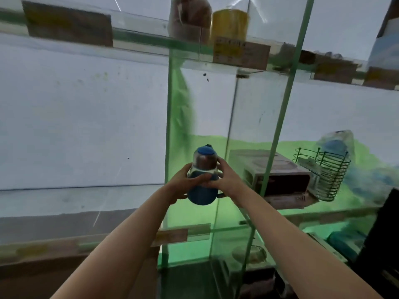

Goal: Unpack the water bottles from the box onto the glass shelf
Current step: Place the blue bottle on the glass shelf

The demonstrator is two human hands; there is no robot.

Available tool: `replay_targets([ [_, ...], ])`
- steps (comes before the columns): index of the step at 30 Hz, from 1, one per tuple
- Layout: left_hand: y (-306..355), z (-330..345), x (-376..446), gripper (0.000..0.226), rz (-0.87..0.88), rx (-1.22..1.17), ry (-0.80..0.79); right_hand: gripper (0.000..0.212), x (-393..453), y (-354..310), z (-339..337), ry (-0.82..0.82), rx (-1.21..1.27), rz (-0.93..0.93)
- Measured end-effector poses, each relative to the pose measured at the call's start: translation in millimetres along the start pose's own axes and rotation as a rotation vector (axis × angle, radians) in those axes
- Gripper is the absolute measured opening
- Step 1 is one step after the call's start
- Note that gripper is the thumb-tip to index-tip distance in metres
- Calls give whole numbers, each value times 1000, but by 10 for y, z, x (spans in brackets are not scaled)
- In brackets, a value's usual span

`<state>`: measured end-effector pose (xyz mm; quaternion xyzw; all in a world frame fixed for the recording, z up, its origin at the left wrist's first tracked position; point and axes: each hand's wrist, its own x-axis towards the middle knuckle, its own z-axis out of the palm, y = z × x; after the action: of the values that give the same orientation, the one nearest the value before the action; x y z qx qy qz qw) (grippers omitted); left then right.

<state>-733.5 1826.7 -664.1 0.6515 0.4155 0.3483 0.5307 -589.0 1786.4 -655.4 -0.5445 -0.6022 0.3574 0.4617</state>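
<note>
Standing across the view, the green-edged glass shelf unit (233,228) carries goods on its right bay: a pale boxed appliance (278,180) and a green wire basket (330,175). The left bay's pane lies bare, evidently the intended landing spot. Held in mid-air before the vertical glass divider is the blue water bottle with clear shoulder and blue cap (203,180), near upright, long axis vertical, cap tipped slightly away from the viewer. The left hand (185,182) and right hand (224,180) both wrap its waist, apparently to steady placement. No box is visible.
</note>
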Motion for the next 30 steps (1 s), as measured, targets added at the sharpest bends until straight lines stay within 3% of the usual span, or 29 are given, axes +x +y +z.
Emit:
replay_targets([
  [8, 78, -74, 222, 75, -7, 129, 109, 83, 255, 41, 84, 111, -31, 32],
  [16, 67, -61, 286, 68, 1, 336, 179, 78, 364, 116, 171, 192, -161, 56],
  [20, 230, 2, 189, 72, -32, 571, 263, 98, 339, 52, 216, 142, -276, 139],
  [25, 364, 110, -82, 50, 89, 491, 280, 98, -69, -53, 277, 187, -360, 47],
  [30, 218, 282, -442, 25, 261, 351, 159, 69, -666, -53, 279, 271, -453, -123],
])
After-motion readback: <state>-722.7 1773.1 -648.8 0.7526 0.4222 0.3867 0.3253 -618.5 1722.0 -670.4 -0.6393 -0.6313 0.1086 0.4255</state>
